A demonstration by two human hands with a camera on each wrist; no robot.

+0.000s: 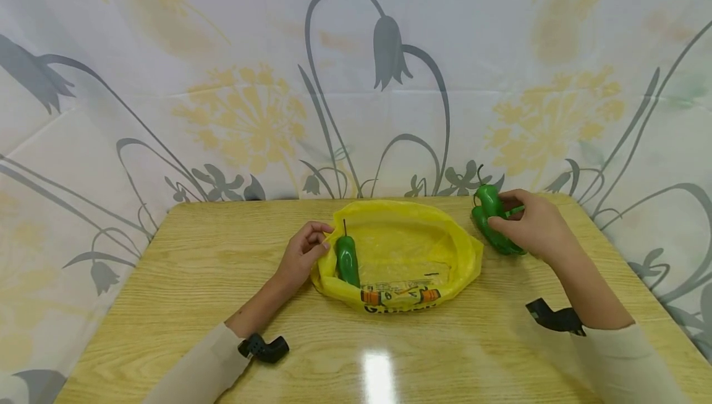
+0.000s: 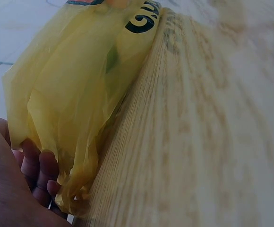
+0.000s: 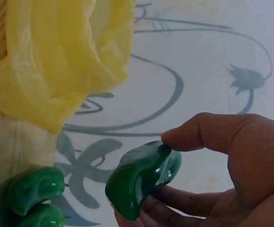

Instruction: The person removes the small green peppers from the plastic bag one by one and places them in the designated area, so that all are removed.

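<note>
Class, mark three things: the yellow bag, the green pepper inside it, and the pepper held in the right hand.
Yellow bag (image 1: pixel 403 232): head view, on its inner back wall.
Bagged pepper (image 1: pixel 348 263): head view, middle of its body.
Held pepper (image 3: pixel 138 177): right wrist view, on its glossy side.

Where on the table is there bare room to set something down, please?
The table is bare left of the left hand and in front of the bag, between the sleeves. It's crowded right of the bag, around the peppers and right hand.
</note>
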